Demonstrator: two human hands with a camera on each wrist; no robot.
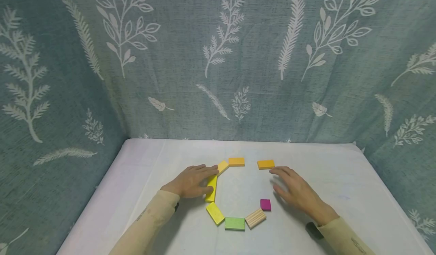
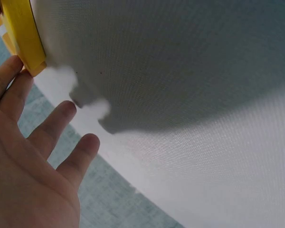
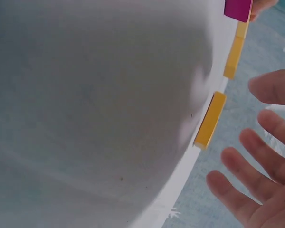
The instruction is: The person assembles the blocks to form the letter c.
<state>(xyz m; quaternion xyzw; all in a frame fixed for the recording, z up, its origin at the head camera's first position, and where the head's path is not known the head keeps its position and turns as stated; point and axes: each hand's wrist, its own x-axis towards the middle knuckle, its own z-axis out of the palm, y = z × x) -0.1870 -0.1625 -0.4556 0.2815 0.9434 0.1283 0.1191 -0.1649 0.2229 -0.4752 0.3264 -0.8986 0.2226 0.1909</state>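
Note:
A ring-like row of small blocks lies on the white table. My left hand [image 1: 192,181] is at the row's left side, its thumb and fingertips pinching a long yellow block [image 1: 211,188]. In the left wrist view, two fingertips touch one end of that yellow block [image 2: 24,33], and the other two fingers stand apart from it. My right hand [image 1: 299,190] hovers with spread fingers and holds nothing. Its fingertips are close to an orange block [image 1: 266,164] at the back right; the right wrist view shows a gap between them and this orange block [image 3: 210,121].
A pale yellow block [image 1: 223,167] and another orange block [image 1: 236,162] continue the row behind. In front are a shorter yellow block [image 1: 215,213], a green block [image 1: 234,224], a ridged wooden block [image 1: 255,218] and a magenta block [image 1: 265,204]. Leaf-patterned curtains [image 1: 184,107] surround the table.

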